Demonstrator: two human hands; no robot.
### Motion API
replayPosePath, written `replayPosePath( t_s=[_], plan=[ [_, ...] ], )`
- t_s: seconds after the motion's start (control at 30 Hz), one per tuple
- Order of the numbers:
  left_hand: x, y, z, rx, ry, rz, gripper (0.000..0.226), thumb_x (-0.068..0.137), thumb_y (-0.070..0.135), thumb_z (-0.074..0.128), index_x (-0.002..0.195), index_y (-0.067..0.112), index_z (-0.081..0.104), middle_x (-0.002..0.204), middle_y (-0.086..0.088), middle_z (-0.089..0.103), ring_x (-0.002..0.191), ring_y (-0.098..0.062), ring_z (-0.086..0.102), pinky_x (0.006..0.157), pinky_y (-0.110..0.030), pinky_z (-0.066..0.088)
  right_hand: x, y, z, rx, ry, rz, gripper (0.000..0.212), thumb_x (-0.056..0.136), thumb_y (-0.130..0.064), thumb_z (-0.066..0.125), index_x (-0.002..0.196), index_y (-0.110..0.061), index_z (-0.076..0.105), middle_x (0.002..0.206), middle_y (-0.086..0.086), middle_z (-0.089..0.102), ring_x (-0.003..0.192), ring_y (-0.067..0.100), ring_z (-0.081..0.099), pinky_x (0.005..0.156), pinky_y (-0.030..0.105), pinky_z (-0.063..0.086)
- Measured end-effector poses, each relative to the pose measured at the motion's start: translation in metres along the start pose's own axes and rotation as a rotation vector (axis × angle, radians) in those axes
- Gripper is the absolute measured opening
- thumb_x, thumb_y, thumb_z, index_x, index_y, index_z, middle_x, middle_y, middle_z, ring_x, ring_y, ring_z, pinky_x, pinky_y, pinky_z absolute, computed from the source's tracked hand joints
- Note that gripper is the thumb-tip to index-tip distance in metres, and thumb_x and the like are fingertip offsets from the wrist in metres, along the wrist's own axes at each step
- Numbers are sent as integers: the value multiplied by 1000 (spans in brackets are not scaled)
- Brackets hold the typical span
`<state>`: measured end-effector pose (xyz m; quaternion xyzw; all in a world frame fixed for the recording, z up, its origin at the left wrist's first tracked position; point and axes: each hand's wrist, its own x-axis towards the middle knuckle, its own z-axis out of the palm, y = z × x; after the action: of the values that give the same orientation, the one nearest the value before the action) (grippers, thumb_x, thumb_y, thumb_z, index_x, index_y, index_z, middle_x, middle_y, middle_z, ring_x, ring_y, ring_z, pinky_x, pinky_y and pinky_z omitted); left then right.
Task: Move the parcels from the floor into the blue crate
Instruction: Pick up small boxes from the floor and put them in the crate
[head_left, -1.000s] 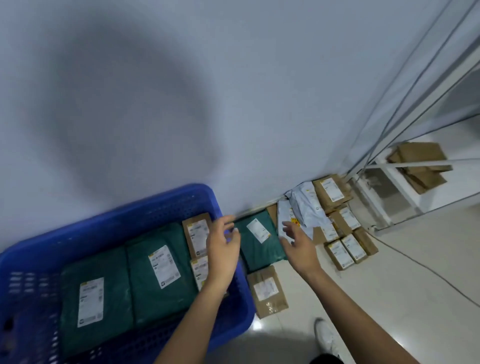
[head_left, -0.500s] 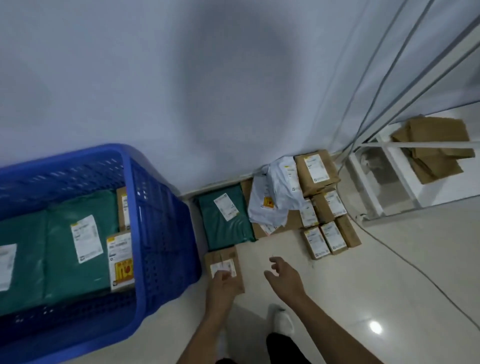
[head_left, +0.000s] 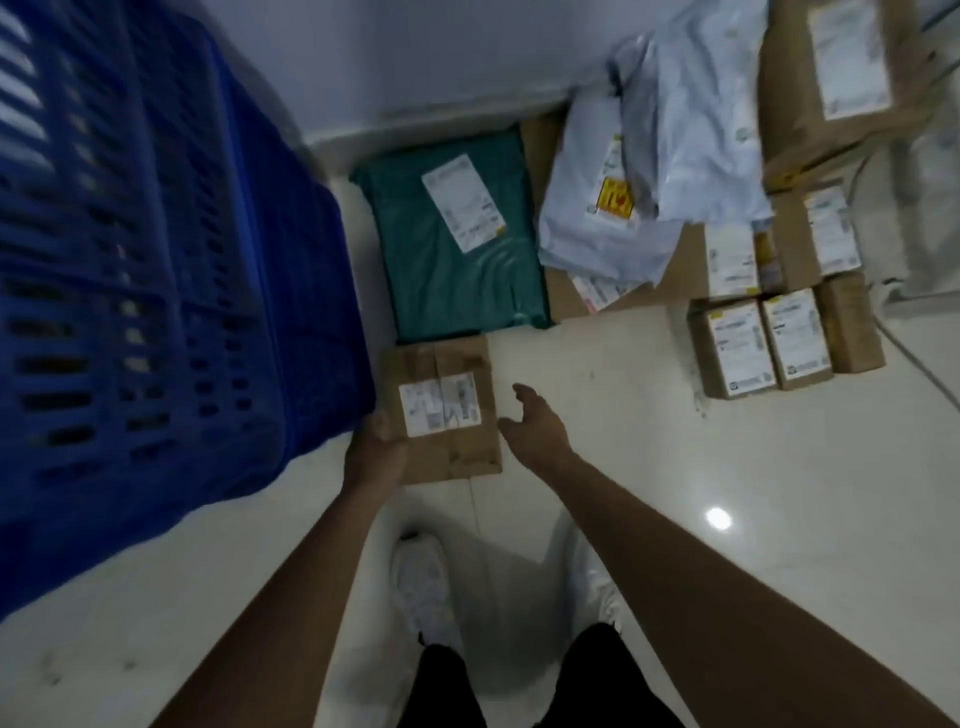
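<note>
Your left hand (head_left: 375, 451) is on the near-left corner of the brown parcel (head_left: 441, 410), thumb on top by the white label, rest of the fingers hidden under/behind it, so it reads as a grip on that corner. Can't tell if the parcel is lifted or flat on the floor (head_left: 623, 395). Your right hand (head_left: 535, 423) is just beside the parcel's right edge, fingers spread wide & relaxed, holding nothing, not clearly touching the cardboard.

The blue crate (head_left: 171, 291) stands immediately left of the parcel, its slotted wall filling the left of the view; inside isn't visible from here.

Other parcels, all on the floor by the wall:
- green mailer (head_left: 457, 239) w/ white label, directly beyond the brown parcel, edges about touching it.
- white poly bags (head_left: 649, 171), crumpled, right of the green mailer, one w/ a yellow-red sticker, lying over a flat brown box.
- large brown box (head_left: 831, 88) at top right, label up.
- small boxes (head_left: 763, 338), a cluster w/ labels, right of centre, well apart from your hands.

Your white shoes (head_left: 421, 587) & dark trouser legs show at the bottom betw. your forearms. Picture is motion-blurred, esp. the crate.
</note>
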<state>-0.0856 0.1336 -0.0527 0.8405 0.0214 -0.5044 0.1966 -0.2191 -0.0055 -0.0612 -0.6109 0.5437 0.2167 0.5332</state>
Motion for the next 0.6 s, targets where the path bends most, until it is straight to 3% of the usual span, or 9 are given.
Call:
replayPosePath(
  t_s=[0.07,0.13,0.2,0.33,0.43,0.5,0.6],
  plan=[
    [39,-30,14,-57,-18,-33,45,80,26,58,122,11,53,126,-13,58,99,-25,59,79,-34,53,22,13,15,-1,-41,27,68,96,-29,53,153,-14,19,154,9,32,138,24,36,108,26,31],
    [72,-60,28,-110,-37,-65,75,69,43,60,139,24,40,137,-2,51,114,-26,56,96,-45,50,36,22,27,16,-69,43,75,93,-37,57,153,-14,17,155,7,31,139,24,36,110,29,30],
    [77,-70,37,-148,-73,-90,68,70,37,54,136,24,42,133,-1,54,113,-25,56,98,-46,49,42,28,35,43,-118,46,72,92,-35,58,151,-12,24,151,6,38,134,25,43,108,33,37],
    [18,-43,36,-240,-43,-47,27,86,9,46,106,24,56,105,1,65,95,-19,63,88,-40,54,20,28,28,17,-99,-7,40,90,-27,57,128,-14,53,123,7,62,101,25,65,85,40,56],
    [-39,-20,30,-348,-43,-14,24,93,5,49,97,28,52,91,9,61,81,-6,60,73,-27,53,-21,21,0,63,21,-23,40,91,-25,59,128,-13,52,119,1,59,98,22,62,85,42,55],
    [-71,-5,30,-381,-37,21,23,94,7,52,98,31,52,92,14,58,82,0,58,69,-20,50,-50,14,-22,135,89,-21,43,91,-17,62,131,-10,49,115,4,56,92,19,60,77,38,54],
    [-123,35,21,-428,-43,91,32,94,8,55,119,28,52,116,5,57,107,-12,59,87,-32,54,-99,-14,-72,225,170,-9,43,91,-17,62,131,-13,48,117,4,54,88,11,56,69,22,47]
  ],
)
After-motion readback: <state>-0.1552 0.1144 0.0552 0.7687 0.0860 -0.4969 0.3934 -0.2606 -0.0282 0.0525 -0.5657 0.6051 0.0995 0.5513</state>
